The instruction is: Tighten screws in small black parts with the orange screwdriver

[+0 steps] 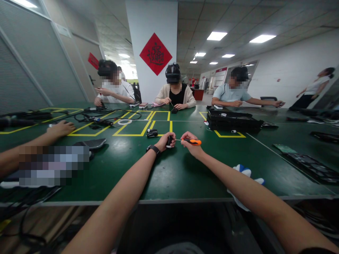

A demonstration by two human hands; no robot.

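In the middle of the view, my left hand [166, 141] is closed around a small black device [168, 141] above the green table [169, 173]. My right hand [192, 145] grips an orange and black screwdriver [194, 141], whose thin metal shaft points left at the device. Whether the tip touches the device is too small to tell. A black watch [153, 149] is on my left wrist. Just beyond my left hand, another small black part [152, 133] lies on the table.
Black equipment [233, 121] is stacked at the back right. Blue and white gloves [246, 173] lie beside my right forearm. Electronic panels [315, 165] are at the right. Cables [97, 118] and another person's hand [61, 129] are at the left. Three people sit across the table.
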